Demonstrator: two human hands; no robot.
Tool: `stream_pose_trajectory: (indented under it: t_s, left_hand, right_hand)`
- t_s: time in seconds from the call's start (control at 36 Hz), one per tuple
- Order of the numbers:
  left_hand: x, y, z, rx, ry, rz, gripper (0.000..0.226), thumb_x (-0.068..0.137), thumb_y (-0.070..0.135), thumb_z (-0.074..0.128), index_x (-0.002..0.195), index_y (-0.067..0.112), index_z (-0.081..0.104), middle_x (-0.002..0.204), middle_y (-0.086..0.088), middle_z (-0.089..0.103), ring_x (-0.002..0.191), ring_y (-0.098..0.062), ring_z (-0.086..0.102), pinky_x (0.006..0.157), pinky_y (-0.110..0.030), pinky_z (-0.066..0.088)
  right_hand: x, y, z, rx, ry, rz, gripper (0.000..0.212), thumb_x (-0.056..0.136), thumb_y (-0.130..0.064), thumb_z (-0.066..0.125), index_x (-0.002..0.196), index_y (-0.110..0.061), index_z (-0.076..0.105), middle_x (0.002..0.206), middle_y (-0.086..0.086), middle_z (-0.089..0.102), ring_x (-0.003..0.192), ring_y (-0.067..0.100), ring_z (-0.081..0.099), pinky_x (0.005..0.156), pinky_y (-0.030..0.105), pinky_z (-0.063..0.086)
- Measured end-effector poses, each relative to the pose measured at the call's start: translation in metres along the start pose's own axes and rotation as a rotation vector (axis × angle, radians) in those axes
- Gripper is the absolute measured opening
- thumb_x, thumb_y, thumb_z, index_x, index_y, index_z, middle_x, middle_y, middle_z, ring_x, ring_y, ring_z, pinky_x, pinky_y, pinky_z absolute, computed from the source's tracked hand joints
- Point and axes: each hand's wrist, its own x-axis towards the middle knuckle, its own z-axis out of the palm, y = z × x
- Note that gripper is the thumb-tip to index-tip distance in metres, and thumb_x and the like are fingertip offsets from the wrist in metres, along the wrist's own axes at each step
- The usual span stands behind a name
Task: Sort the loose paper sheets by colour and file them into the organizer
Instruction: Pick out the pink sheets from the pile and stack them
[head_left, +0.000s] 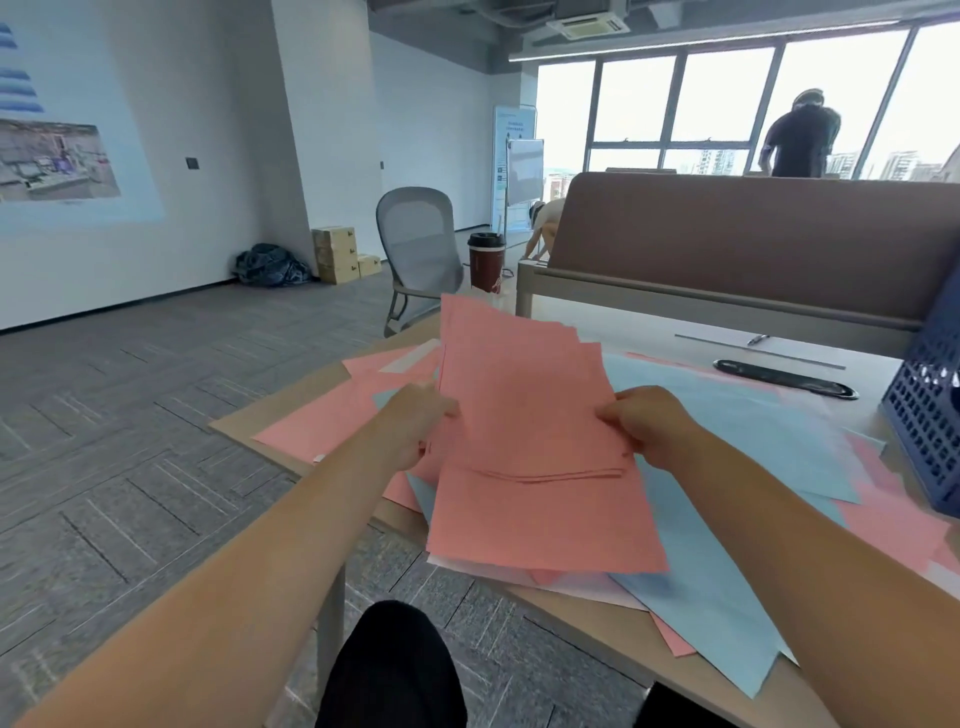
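Table (639, 332) is covered in loose paper. Blue sheets (727, 415) spread from centre to right. Loose pink sheets (322, 421) lie at the left corner, with more pink poking out under the blue. Pink stack (524, 405) is held above the mess, tilted up, edges uneven, one sheet hanging lower at the front. Organizer (924, 415), blue mesh, stands at the table's right edge, cut off by the frame; can't tell its contents. Left grip (415, 421) pinches the stack's left edge. Right grip (649, 421) pinches the right edge, fingers curled on the paper. Dark red cup (485, 262) sits beyond the stack's top.
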Motion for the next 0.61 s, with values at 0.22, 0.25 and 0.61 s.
stream_pose_trajectory:
  t_s: [0.22, 0.25, 0.61]
  left_hand:
    - [0.006, -0.010, -0.002, -0.053, 0.087, -0.023, 0.017, 0.078, 0.020, 0.064, 0.088, 0.007, 0.064, 0.063, -0.008, 0.060, 0.052, -0.022, 0.057, 0.050, -0.025, 0.045]
    - [0.014, -0.015, -0.004, -0.049, 0.117, -0.019, 0.035, 0.071, 0.032, 0.067, 0.095, 0.007, 0.067, 0.075, -0.012, 0.067, 0.065, -0.027, 0.064, 0.059, -0.032, 0.051]
    - [0.027, -0.012, -0.015, 0.327, 0.273, -0.050, 0.035, 0.092, 0.003, 0.051, 0.124, -0.007, 0.054, 0.124, -0.025, 0.058, 0.114, -0.038, 0.056, 0.092, -0.036, 0.047]
  right_hand:
    - [0.006, 0.001, 0.020, -0.302, -0.002, -0.125, 0.014, 0.080, -0.002, 0.066, 0.093, 0.000, 0.071, 0.095, 0.017, 0.071, 0.079, 0.026, 0.062, 0.077, 0.039, 0.056]
    - [0.008, 0.001, 0.023, -0.327, -0.010, -0.130, 0.013, 0.080, -0.002, 0.066, 0.092, 0.000, 0.071, 0.093, 0.017, 0.070, 0.078, 0.026, 0.061, 0.075, 0.038, 0.055]
    - [0.023, -0.002, 0.051, -0.790, -0.120, -0.303, 0.023, 0.084, -0.030, 0.065, 0.092, -0.009, 0.065, 0.091, 0.005, 0.063, 0.088, 0.024, 0.060, 0.071, 0.030, 0.043]
